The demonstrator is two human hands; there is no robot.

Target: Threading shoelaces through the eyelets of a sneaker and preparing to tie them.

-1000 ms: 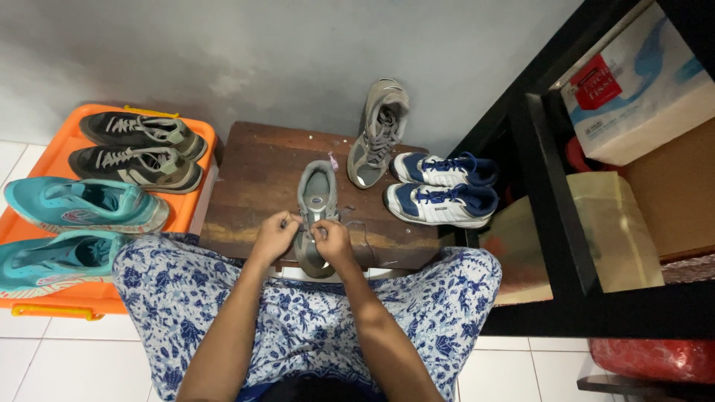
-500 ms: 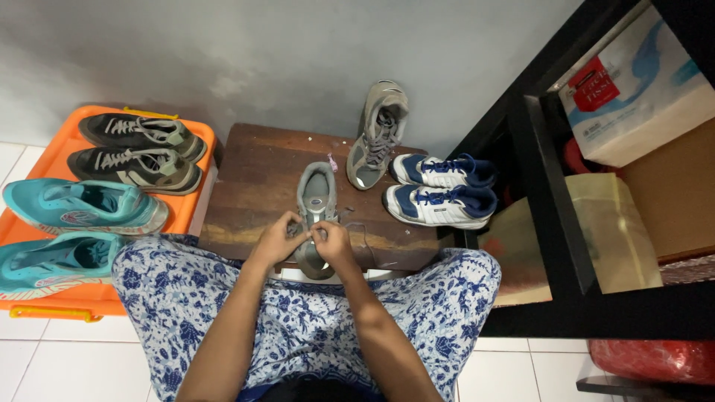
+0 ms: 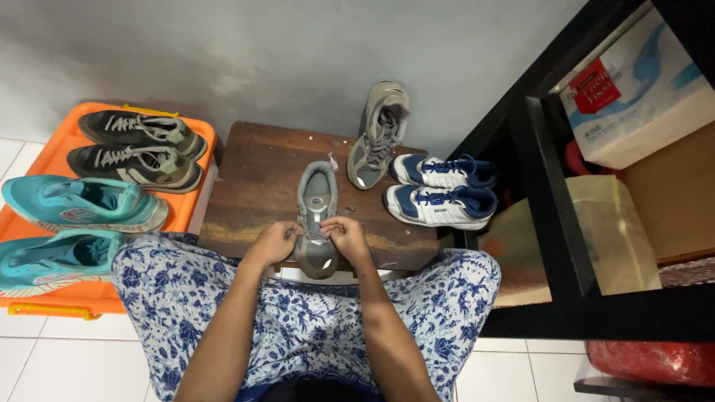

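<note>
Far left: orange lid (image 3: 195, 160) carrying two dark sneakers (image 3: 138, 145) and two teal sneakers (image 3: 74, 223). Centre: dark wooden surface (image 3: 253, 179) with a grey sneaker (image 3: 316, 216) lying toe toward the person, at the near edge. Left hand (image 3: 274, 242) and right hand (image 3: 346, 237) sit on either side of its lace area, fingers curled closed and pinching what looks like lace; the lace itself is too small to confirm. Judgement: even tension from both hands, shoe kept flat, would seat the laces cleanly. Right: second grey sneaker (image 3: 380, 134) leaning on the wall, white-and-blue pair (image 3: 443, 186), black shelf (image 3: 551, 193).
</note>
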